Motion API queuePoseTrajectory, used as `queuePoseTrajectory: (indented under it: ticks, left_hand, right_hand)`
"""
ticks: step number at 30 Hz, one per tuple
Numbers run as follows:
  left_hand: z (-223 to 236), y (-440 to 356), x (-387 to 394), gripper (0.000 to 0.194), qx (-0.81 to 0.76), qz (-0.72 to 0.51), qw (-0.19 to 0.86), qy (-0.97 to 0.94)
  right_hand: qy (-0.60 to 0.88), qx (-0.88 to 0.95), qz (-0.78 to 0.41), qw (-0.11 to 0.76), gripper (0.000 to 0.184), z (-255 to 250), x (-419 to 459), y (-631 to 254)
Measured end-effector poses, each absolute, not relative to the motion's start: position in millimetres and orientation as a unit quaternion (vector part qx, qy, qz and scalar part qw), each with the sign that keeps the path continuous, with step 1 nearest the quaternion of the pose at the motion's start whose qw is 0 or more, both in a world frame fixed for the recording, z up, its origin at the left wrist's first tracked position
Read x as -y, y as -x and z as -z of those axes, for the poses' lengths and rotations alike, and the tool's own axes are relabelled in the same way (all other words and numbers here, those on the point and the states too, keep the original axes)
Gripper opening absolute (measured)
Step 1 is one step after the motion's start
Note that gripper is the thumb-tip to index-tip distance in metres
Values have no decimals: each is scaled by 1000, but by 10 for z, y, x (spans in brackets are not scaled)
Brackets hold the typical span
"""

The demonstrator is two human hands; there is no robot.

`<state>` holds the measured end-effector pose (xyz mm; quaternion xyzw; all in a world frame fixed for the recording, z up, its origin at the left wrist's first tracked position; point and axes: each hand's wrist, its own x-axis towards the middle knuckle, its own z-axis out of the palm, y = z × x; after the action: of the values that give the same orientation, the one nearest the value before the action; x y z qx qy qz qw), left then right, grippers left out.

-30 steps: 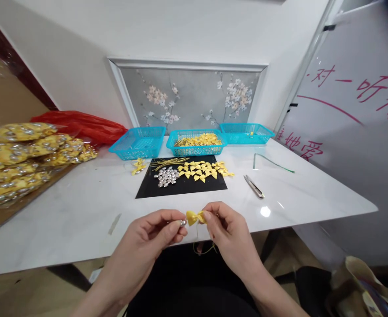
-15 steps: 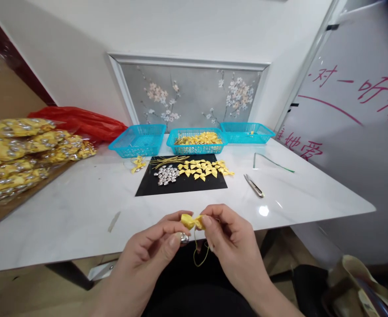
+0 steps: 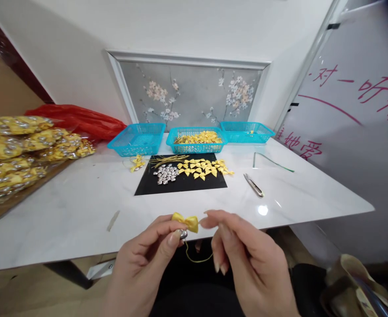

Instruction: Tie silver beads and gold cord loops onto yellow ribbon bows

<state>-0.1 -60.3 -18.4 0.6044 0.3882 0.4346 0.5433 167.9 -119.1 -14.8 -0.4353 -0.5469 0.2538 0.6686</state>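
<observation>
Between its thumb and fingers, my left hand [image 3: 147, 253] pinches a yellow ribbon bow [image 3: 186, 222] and, just below it, a shiny silver bead [image 3: 183, 234]. A thin yellow-green cord [image 3: 197, 261] hangs from there in a curve and runs to my right hand [image 3: 243, 246]. That hand is off the bow, index finger stretched toward it, the other fingers curled by the cord; their grip on it is partly hidden. Beyond my hands, a black mat [image 3: 180, 188] bears silver beads [image 3: 166, 174], several yellow bows [image 3: 202, 168] and cut cords [image 3: 169, 160].
A blue basket [image 3: 197, 149] holding yellow pieces stands at the back between two other blue baskets [image 3: 137, 141] [image 3: 246, 137]. Thread snips [image 3: 253, 185] and a green strip [image 3: 275, 162] lie rightward. Bagged bows [image 3: 22, 154] and a red bag [image 3: 81, 121] are at left.
My right hand has let go of the bow and moved right, drawing the cord's loop wider. The bow and bead have shifted slightly left with my left hand.
</observation>
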Motion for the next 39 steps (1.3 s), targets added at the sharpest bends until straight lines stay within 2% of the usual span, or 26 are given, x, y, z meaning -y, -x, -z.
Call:
queuePoseTrajectory:
  ticks: [4,11,23,30,35,39]
  left_hand:
    - [179,-2,614,11,-389,-442,526,-613]
    - [189,20,641,9,-397,-450,477,-643]
    - [213,31,641,11,-406,-437,483,-641]
    - [160,40,647,17,-394,-449,374,-709]
    - [144,-18,649,23,-373,-486,287,-737]
    - [142,-56,640,23,-349,-500,219,-762]
  right_hand:
    - [399,597,-256,648,26,146,1197,-1622]
    - [460,614,-112,632,21,150,1109,-1656]
    - [459,630,-148,608,27,193,1085,-1693]
    - [466,626,-165,603,17,215,1054,-1659]
    - [458,641,-132,602,20,209,1070,-1633]
    - [454,680,-88,570,22,195,1099,-1613]
